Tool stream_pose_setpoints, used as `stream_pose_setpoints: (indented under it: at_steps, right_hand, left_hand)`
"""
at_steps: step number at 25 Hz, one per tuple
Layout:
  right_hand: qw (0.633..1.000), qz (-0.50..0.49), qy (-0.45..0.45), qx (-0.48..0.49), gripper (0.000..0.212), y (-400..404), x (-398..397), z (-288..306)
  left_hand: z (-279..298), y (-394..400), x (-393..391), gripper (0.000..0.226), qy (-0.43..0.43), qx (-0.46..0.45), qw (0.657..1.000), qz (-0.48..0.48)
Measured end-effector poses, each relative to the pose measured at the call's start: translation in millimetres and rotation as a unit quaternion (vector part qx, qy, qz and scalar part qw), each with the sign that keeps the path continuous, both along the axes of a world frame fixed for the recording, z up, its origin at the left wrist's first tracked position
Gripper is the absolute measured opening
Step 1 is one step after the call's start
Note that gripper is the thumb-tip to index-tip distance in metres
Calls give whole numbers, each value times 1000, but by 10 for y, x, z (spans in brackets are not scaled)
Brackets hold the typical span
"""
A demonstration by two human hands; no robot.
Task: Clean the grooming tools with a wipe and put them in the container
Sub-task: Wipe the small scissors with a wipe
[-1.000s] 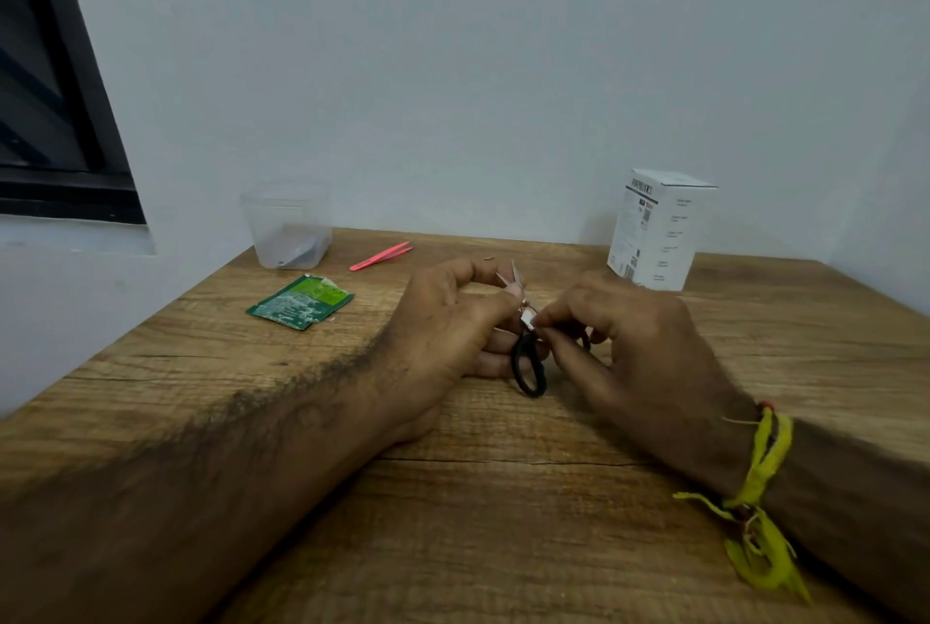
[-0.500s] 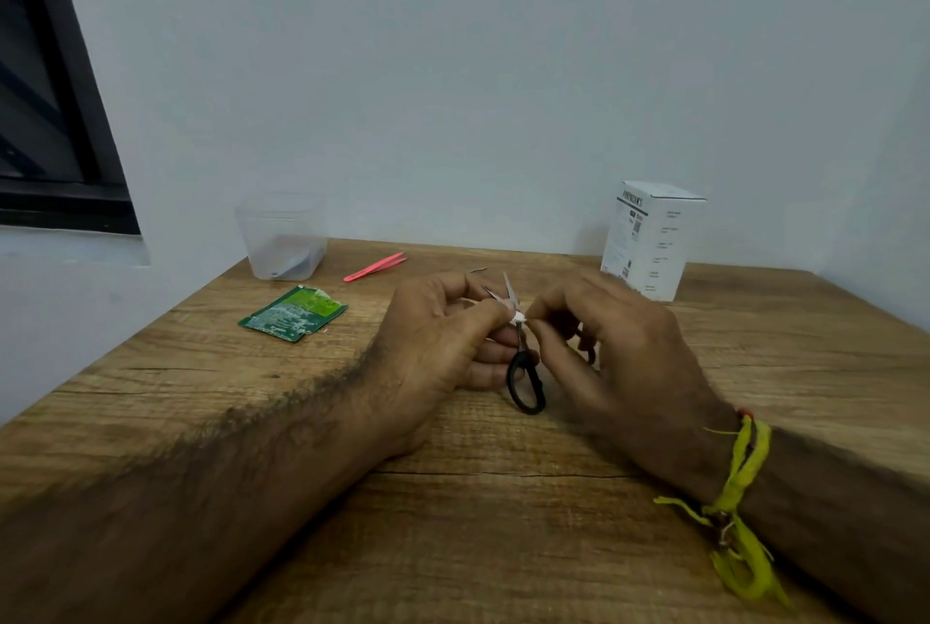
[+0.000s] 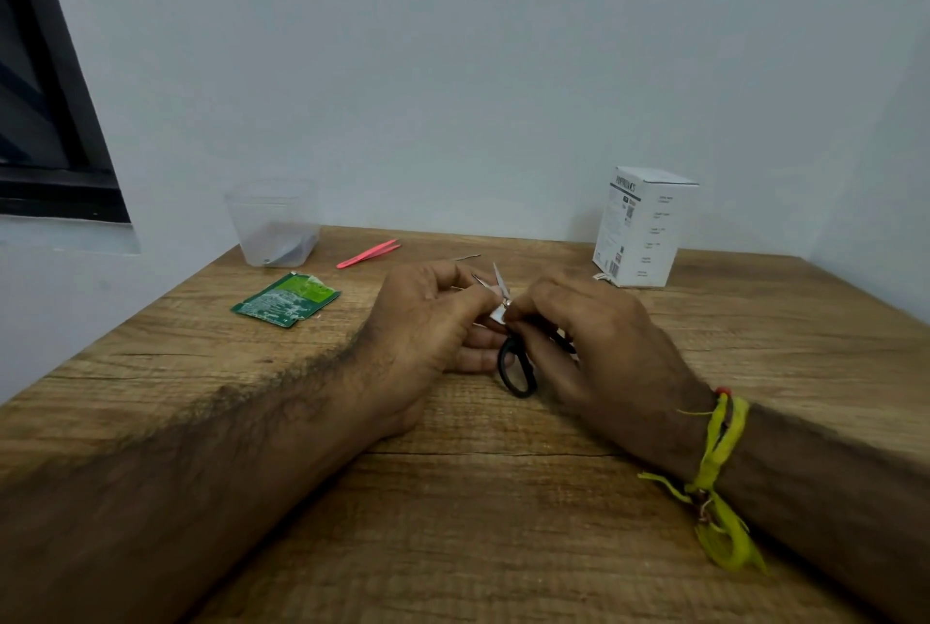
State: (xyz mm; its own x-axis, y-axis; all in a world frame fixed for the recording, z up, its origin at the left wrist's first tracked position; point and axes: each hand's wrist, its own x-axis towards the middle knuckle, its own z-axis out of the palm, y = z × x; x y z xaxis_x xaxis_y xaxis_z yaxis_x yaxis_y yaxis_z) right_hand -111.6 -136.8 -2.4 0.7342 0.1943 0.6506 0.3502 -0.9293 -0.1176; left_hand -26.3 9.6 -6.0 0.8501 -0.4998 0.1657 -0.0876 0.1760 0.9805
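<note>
Scissors (image 3: 516,369): one pair, small, black loop handles, metal blades. Held just above the wooden table (image 3: 453,523), centre, between both hands.
Axis: long axis runs near to far; handles toward the person, tips pointing away and upward. Blades parted in a narrow V.
Wipe (image 3: 498,315): one small white piece, at the blade pivot, between the fingertips of both hands.
Left hand (image 3: 428,326): fingers curled, thumb and forefinger pinching the wipe against the blades; lower fingers tucked beneath, beside the near handle loop.
Right hand (image 3: 599,346): fingers curled around the scissors at the pivot and upper handles; second loop mostly hidden behind it. Fingertips meet those of the left hand.
Container (image 3: 274,225): one, clear plastic, far left corner by the wall; a pale item lies inside, kind unclear.
Tweezers (image 3: 368,253): one pair, pink, flat on the table right of the container, well apart from the hands.
Sachet (image 3: 284,300): one, green, torn open, lying flat in front of the container.
Box (image 3: 644,225): one, white, printed, upright, far right.
Wrist thread (image 3: 714,482): yellow, on the right wrist.
</note>
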Motion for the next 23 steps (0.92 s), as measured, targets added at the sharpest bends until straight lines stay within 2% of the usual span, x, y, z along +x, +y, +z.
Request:
stream_pose_setpoints:
  at_steps: [10, 14, 18, 23]
  right_hand:
    - [1000, 11, -3, 28, 5, -33, -36, 15]
    - [1000, 14, 19, -1, 4, -8, -37, 18]
    - [999, 16, 29, 2, 4, -36, -41, 41]
    - [999, 11, -1, 33, 5, -34, -80, 21]
  left_hand:
    - [-9, 6, 18, 4, -2, -10, 1000, -4]
    - [-4, 11, 19, 10, -1, -10, 1000, -1]
    - [5, 13, 6, 6, -8, -7, 1000, 2]
    - [22, 12, 5, 5, -10, -1, 1000, 8]
